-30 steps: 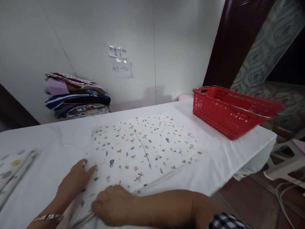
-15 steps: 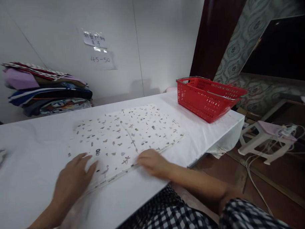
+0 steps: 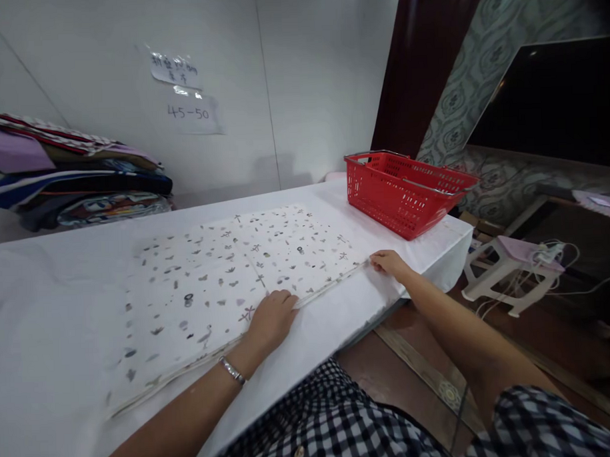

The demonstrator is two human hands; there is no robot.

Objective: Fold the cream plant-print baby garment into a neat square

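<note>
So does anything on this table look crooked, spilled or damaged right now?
Nothing stands out. The printed cloth lies flat on the white table, with the left hand on its near edge and the right hand at its right corner. The red basket stands upright, and the folded pile by the wall looks tidy.

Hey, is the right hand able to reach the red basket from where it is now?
Probably yes. The right hand rests at the patterned cloth's right corner, and only bare white table cover lies between it and the red basket.
</note>
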